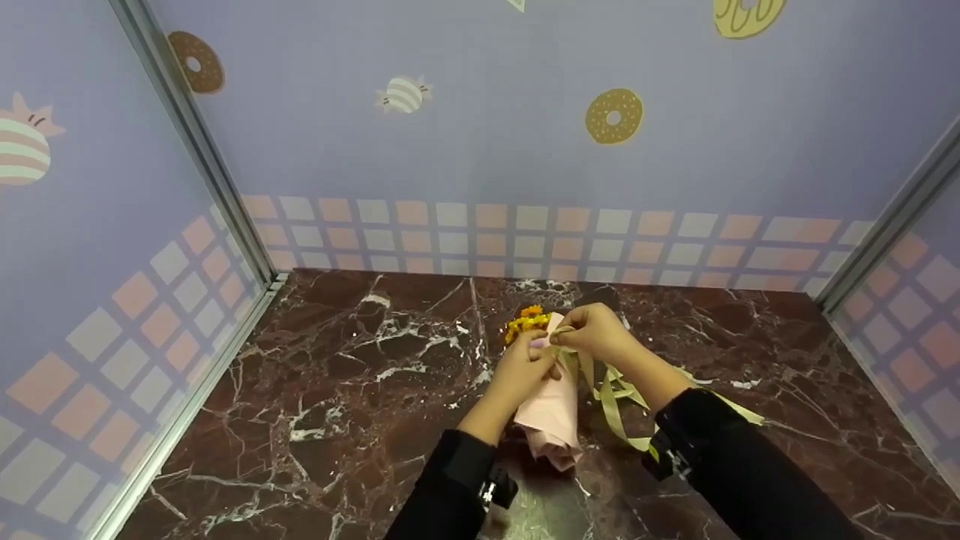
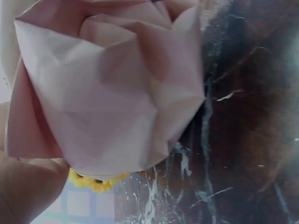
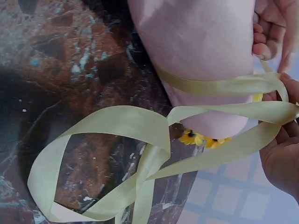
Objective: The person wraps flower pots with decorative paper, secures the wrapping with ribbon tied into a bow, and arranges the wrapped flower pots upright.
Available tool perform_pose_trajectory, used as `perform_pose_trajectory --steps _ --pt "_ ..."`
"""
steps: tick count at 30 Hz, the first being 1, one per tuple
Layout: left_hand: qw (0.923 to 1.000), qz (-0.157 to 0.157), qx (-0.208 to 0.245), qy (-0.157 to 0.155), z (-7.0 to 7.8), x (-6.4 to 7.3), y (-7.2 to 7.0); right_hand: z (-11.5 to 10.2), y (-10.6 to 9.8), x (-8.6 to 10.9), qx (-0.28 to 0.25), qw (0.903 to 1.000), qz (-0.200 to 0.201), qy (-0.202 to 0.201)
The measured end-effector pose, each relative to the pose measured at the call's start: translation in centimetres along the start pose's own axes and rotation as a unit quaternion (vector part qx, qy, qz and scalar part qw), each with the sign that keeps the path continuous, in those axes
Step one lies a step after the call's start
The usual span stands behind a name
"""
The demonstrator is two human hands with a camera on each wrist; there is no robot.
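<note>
A bouquet wrapped in pink paper (image 1: 551, 412) lies on the table, its yellow and orange flowers (image 1: 527, 322) pointing away from me. Pale yellow-green ribbon (image 3: 121, 123) circles the wrap close below the blooms. My right hand (image 1: 598, 332) pinches the ribbon at the bouquet's right side, and a long loop hangs from its fingers. On the near side, my left hand (image 1: 523, 367) has its fingers curled, thumb and forefinger pinching the ribbon near the right fingertips. Folded paper (image 2: 103, 102) at the bouquet's bottom fills much of the left wrist view.
Loose ribbon trails across the dark marble table (image 1: 360, 420) to the right, beneath the right forearm. Patterned panels (image 1: 480, 150) enclose the back and sides, with a metal rail (image 1: 217, 360) along the left edge. Black sleeves cover both forearms.
</note>
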State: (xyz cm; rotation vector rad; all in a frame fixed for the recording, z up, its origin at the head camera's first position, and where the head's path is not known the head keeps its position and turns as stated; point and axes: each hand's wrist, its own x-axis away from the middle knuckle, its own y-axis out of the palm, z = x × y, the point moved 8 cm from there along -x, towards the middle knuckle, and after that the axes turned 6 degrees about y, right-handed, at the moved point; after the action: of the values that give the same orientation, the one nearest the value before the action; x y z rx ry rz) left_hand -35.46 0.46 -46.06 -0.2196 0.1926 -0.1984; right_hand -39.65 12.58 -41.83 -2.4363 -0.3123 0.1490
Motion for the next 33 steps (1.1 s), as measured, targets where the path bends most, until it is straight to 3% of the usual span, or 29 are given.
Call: perform_pose_trajectory --steps 6,15,19,23,25,28,31,33 --pt "0.9997 -0.004 0.021 -0.012 -0.2 -0.8 0.1 -0.9 0.1 -0.3 0.029 0.9989 -0.024 -0.027" --pt "0.9995 -0.021 -0.021 -0.008 0.2 -1.1 0.4 -2.7 -1.3 -0.4 0.117 0.9888 -0.083 -0.039" --pt "0.9993 -0.027 -0.022 -0.008 0.5 -1.1 0.6 -2.7 -3.5 -0.6 0.188 0.9808 -0.039 -0.033" --pt "0.9996 -0.021 -0.006 -0.017 0.3 -1.0 0.4 -1.8 -6.6 -0.5 0.223 0.9724 0.062 0.032" --pt "0.9996 -0.019 -0.002 -0.021 0.2 -1.0 0.3 -1.1 -8.0 -0.4 0.195 0.973 0.096 0.077" --pt "0.9995 -0.016 -0.011 -0.023 0.1 -1.0 0.4 0.0 -9.7 -0.4 0.107 0.9791 0.123 0.121" --pt "0.9992 -0.019 -0.026 -0.025 0.2 -0.9 0.5 0.3 -10.2 -1.0 0.048 0.9851 0.125 0.108" --pt "0.999 -0.022 -0.03 -0.024 0.2 -0.9 0.5 -0.2 -10.3 -1.5 0.063 0.9881 0.124 0.065"
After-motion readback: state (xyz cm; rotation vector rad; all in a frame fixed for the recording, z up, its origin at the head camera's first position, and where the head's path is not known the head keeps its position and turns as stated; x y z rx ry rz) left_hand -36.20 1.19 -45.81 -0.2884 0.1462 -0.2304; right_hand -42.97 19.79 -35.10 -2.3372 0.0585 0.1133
